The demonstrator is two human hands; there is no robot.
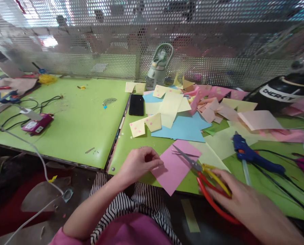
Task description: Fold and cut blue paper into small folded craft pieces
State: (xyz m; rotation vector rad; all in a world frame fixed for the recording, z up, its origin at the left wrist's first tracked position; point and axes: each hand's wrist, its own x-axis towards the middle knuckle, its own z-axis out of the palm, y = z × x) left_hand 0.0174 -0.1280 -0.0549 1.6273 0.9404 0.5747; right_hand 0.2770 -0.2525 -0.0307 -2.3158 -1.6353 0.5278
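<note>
My left hand (pixel 139 163) rests on the green table with its fingers curled, pinching the left corner of a pink paper square (pixel 175 166) that lies at the table's front edge. My right hand (pixel 246 200) lies over the red and yellow handles of a pair of scissors (pixel 205 173). The scissors' blades are slightly apart and point left over the pink square. The hand is smeared by motion, and its fingers look stretched over the handles rather than through them.
A blue glue gun (pixel 254 158) with a black cord lies to the right. Coloured paper sheets (pixel 182 126), a black phone (pixel 136 104) and a green bottle (pixel 158 68) sit farther back. A black bottle (pixel 279 93) lies at the right. A perforated metal screen (pixel 218 44) closes the back.
</note>
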